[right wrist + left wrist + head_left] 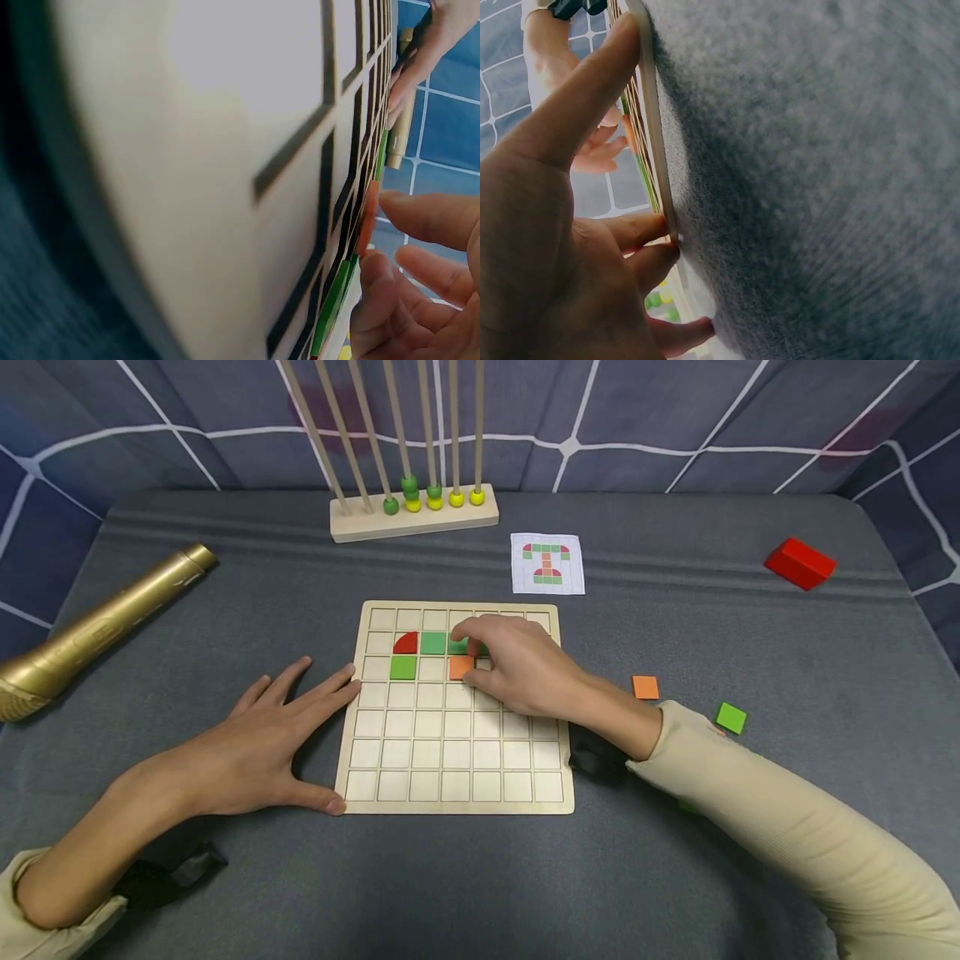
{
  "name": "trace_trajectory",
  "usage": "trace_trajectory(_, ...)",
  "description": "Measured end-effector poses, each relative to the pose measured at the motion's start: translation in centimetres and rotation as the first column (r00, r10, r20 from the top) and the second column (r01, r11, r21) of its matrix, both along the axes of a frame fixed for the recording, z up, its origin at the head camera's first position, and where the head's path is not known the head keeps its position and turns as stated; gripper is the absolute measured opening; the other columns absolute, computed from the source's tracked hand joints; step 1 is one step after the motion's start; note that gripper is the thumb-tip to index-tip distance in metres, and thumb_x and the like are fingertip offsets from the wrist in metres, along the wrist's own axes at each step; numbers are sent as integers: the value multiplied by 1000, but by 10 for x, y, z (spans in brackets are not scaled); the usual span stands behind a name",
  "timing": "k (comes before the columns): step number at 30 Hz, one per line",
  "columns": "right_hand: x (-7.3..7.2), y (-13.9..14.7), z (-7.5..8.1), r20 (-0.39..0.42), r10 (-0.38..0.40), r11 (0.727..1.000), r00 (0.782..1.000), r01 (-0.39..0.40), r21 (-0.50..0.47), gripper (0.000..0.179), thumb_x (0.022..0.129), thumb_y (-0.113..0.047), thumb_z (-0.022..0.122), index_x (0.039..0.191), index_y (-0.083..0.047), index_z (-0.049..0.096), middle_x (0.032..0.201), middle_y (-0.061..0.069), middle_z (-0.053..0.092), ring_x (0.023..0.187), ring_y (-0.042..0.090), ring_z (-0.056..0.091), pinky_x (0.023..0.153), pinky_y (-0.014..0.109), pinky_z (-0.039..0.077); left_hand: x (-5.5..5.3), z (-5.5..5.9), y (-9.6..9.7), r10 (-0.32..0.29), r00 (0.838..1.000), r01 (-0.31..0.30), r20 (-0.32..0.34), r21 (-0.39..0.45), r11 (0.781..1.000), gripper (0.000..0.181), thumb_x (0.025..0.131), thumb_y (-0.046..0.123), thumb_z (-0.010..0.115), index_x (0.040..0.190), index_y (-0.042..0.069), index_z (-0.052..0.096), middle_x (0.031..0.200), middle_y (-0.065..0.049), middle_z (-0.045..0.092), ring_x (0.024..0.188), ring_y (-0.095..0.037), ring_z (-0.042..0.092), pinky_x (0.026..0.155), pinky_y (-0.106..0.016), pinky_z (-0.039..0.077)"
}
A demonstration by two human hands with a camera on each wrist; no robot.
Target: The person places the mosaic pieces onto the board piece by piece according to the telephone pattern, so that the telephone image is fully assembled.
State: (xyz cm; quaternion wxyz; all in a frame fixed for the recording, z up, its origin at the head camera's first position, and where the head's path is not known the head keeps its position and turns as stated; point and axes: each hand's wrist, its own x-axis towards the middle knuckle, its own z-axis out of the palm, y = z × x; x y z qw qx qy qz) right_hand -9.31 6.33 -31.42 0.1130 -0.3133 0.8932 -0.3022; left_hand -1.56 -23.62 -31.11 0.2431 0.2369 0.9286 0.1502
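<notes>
A pale wooden grid board (427,749) lies on the table. My right hand (525,668) reaches over its upper part, thumb and forefinger pinching an orange square tile (461,668). In the right wrist view, the fingertips are at opposite edges of the orange tile (367,217), close over the grid. A red quarter-round tile (406,643), a darker green tile (432,643) and a light green tile (402,667) sit in cells left of it. More green pieces are partly hidden under my right hand. My left hand (255,752) spreads along the board's left edge, fingertips and thumb touching it.
A pattern card (547,564) lies behind the board, near a bead stand (414,518) with upright rods. Loose orange (645,687) and green (731,718) tiles lie to the right, some partly under the sleeve. A gold object (112,627) lies left, a red block (800,563) far right.
</notes>
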Motion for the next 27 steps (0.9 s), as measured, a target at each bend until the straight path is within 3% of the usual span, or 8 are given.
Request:
trace_trajectory(8, 1, 6, -4, -2, -13, 1000, 1000, 13, 5, 33, 86, -10, 73, 117, -4, 68, 94, 3, 64, 81, 17, 55, 76, 35, 45, -1, -1, 1, -5, 1000, 5, -7, -5, 1000, 126, 63, 86, 61, 161, 24, 12, 165, -1, 6, 147, -45, -4, 106, -73, 2)
trace_trajectory(15, 3, 9, -5, 26, 36, 999, 999, -35, -35, 31, 88, -10, 69, 119, -4, 67, 92, 0, 63, 74, 13, 54, 72, 32, 45, 0, 0, 0, -4, 1000, 4, -6, -2, 1000, 126, 63, 86, 61, 161, 23, 12, 165, -1, 7, 147, -45, -4, 105, -73, 2)
trace_trajectory(27, 5, 32, 5, 41, 26, 996, 999, -22, -85, 30, 88, -6, 71, 117, -6, 69, 91, 0, 64, 77, 14, 54, 69, 33, 45, 0, 0, 1, -4, 1000, 4, -17, -4, 1000, 125, 63, 87, 61, 160, 25, 12, 165, 0, 6, 147, -44, -4, 105, -74, 3)
